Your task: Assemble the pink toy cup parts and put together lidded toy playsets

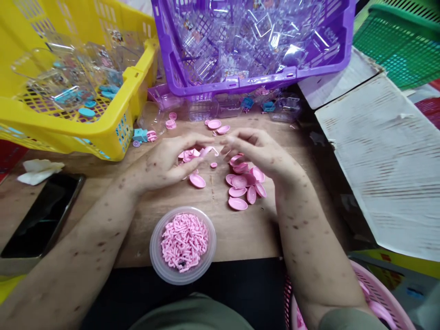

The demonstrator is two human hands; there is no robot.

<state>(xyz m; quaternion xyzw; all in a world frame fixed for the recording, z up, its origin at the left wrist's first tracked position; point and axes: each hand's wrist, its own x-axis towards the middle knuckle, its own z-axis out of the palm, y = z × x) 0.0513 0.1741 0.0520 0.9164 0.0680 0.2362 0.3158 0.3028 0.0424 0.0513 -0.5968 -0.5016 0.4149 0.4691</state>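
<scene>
My left hand [168, 160] rests on the wooden table [237, 229], fingers curled around several small pink plastic pieces, with a pink hooked piece [208, 151] pinched at its fingertips. My right hand [256, 151] meets it from the right, fingers pinched close to the same hooked piece. Whether it touches the piece is unclear. Under my right hand lies a pile of pink oval discs [244, 185]. One more pink disc [197, 180] lies below my left hand. A clear round tub [183, 245] full of pink hooked pieces stands near the table's front edge.
A yellow crate [103, 128] with clear boxes and blue parts sits at the back left. A purple crate [240, 82] of clear boxes is behind. A black phone [44, 215] lies left, white cardboard [388, 156] right, a green basket [402, 46] far right, a pink basket [378, 293] lower right.
</scene>
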